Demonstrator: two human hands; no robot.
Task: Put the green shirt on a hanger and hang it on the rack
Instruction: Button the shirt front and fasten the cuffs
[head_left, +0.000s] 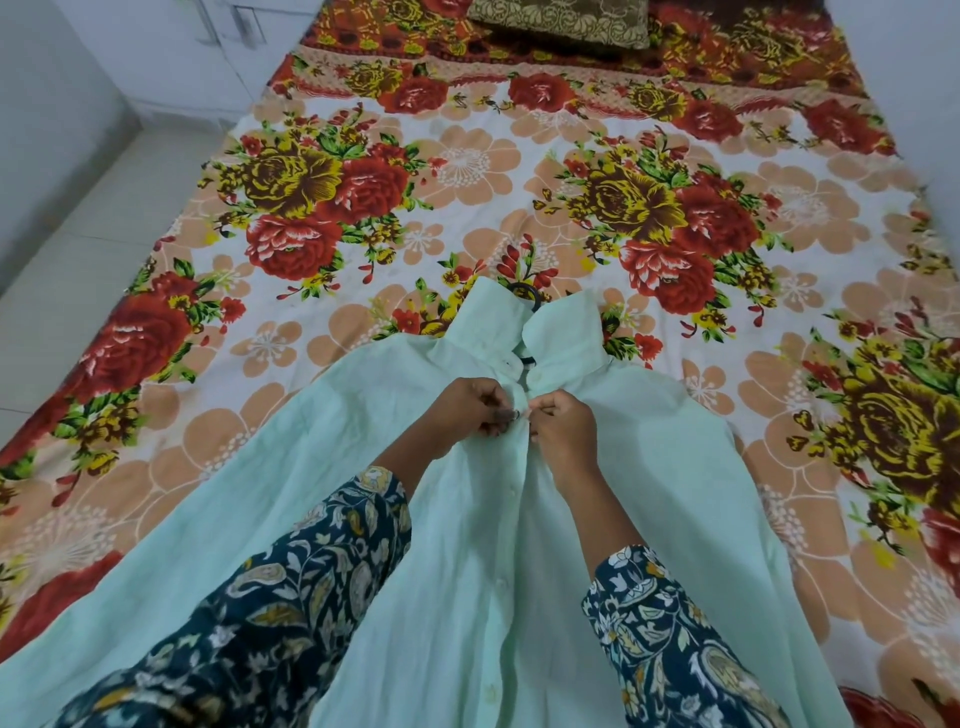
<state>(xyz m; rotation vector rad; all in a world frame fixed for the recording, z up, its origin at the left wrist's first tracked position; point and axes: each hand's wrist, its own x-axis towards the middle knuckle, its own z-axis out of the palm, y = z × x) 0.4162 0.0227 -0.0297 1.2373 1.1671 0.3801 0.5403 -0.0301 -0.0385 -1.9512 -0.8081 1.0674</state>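
**Buttoning the shirt over the hanger**

You are at the fastening step. The green shirt (467, 519) lies flat on the bed (467, 171), collar away from you, with the hanger (525, 294) already inside; only its dark hook shows above the collar. Your left hand (470, 408) and right hand (561, 431) meet just below the collar, fingers pinched shut on the front edges at a top button. Next, likely lift it by the hook; no rack is visible.

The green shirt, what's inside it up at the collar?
A dark hanger hook pokes out above the collar of the green shirt, with another dark bit in the neck opening. The hanger's arms are covered. Both hands, left hand and right hand, pinch the placket.
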